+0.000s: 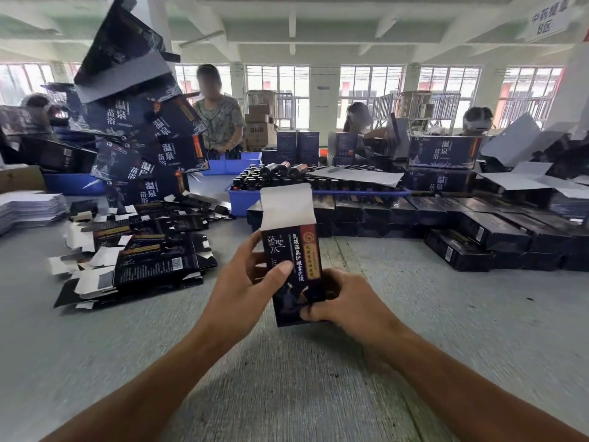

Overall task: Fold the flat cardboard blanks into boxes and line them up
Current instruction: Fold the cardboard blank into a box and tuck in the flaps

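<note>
Dark cardboard box (294, 266) held upright above grey counter (446, 314), white top flap open. Left hand (245, 282) grips box's left side, thumb across front; right hand (344, 301) pinches lower right corner. Flat blanks (137, 250) left of box.

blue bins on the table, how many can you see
3. One blue bin sits at the left behind the flat blanks, one in front of the standing person, one mid-table holding bottles. Others may be hidden behind the stacks.
</note>
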Available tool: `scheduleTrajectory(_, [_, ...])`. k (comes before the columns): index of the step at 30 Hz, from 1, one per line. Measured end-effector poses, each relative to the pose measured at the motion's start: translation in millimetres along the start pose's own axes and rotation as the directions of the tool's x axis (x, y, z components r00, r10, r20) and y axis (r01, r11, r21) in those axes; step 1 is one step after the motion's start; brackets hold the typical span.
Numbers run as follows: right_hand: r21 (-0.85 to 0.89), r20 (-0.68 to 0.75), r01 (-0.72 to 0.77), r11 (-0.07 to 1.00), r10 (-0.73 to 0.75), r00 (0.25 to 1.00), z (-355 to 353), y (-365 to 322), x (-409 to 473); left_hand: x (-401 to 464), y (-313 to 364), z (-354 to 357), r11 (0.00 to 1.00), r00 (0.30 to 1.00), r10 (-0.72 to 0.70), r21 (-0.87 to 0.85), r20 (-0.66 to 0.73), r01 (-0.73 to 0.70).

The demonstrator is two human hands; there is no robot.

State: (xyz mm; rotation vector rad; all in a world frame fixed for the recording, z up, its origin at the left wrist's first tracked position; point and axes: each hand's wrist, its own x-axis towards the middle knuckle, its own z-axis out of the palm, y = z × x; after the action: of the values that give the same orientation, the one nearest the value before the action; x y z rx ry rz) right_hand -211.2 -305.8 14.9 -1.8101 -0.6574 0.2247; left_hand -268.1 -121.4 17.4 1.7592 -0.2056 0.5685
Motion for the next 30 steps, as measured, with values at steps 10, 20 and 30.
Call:
scheduleTrajectory(10, [0.181,-0.231,0.213,0.960,-0.168,0.958,-9,-5,1,2,-8,-2,0.998,0.998,-0.055,-0.036,0.043,0.057])
scheduleTrajectory(20, [-0.024,-0.156,0.313,0.949,-0.313,0.937,-5,-10,-6,1,-2,-5,0.992,0.992,0.121,0.014,0.033,-0.122])
scheduleTrajectory(30, [-0.039,-0.143,0.318,0.947,-0.320,0.936,-9,-11,-5,3,-1,-5,0.993,0.993,0.118,0.013,-0.016,-0.118])
